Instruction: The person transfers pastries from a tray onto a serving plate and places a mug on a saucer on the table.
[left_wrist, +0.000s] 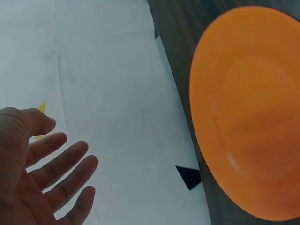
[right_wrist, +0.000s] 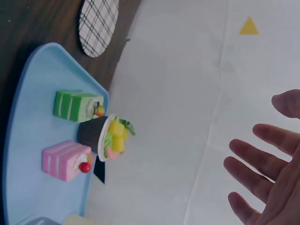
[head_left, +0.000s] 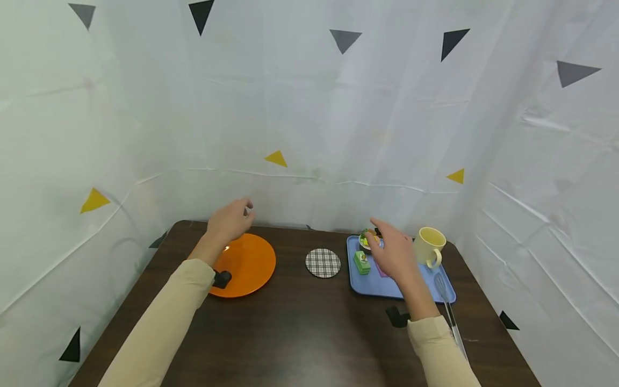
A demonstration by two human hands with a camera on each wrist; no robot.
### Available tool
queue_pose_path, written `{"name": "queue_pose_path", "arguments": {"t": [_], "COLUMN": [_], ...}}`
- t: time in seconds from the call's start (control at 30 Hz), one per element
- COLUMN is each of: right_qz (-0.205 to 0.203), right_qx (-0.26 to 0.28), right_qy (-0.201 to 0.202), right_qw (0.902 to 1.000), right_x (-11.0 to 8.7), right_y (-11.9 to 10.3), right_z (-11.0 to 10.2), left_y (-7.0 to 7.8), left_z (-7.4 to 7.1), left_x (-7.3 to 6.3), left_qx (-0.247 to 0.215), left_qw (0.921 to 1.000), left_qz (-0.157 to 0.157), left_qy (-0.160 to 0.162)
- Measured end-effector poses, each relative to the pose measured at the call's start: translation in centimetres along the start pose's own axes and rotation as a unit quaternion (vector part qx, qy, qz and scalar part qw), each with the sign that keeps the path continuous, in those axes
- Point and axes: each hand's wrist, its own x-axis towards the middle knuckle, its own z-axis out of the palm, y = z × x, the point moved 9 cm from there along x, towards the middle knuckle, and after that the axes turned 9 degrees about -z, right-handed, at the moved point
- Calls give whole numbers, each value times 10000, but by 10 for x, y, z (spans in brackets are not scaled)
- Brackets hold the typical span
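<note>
My left hand (head_left: 230, 219) hovers over the far side of an orange plate (head_left: 253, 263), its fingers loosely bent and holding nothing. In the left wrist view the fingers are spread apart from the plate. Above the blue tray (head_left: 374, 286) is my right hand (head_left: 394, 250), also holding nothing, fingers relaxed. On the tray stand a green cake slice (right_wrist: 77, 106), a pink cake slice (right_wrist: 66, 160) with a red berry on it, and a dark cup of fruit (right_wrist: 96, 136). A yellow mug (head_left: 428, 246) stands at the tray's right, partly behind the hand in the head view.
A round checked coaster (head_left: 323, 263) lies between plate and tray. A whisk (head_left: 447, 303) rests over the tray's right corner, its handle reaching onto the dark wooden table (head_left: 290, 333). White cloth (head_left: 309, 107) with coloured triangles surrounds the table's back and sides.
</note>
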Motion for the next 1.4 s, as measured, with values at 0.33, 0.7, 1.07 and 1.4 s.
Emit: {"name": "queue_pose_path", "arguments": {"t": [0.33,0.7,1.07,1.4], "right_qz": [713,1971,2871,2974], "right_qx": [120,249,76,99], "right_qy": [206,-598,-1856,-2155], "right_qw": [9972,9782,9397,9301], "right_x": [-65,-132,-190,-220], "right_y": [29,85,155,173], "right_z": [-31,-47,-22,4], "left_y": [-65,-124,-165,-186], "left_z": [11,24,62,79], "left_x": [-8,-28,-36,-39], "left_qx": [-310,-339,-946,-2280], "left_qw": [9957,9826,9613,9327], "left_qz": [-614,-1219,-1537,-2150], "left_qy": [-623,-1357,-2081,-1786]}}
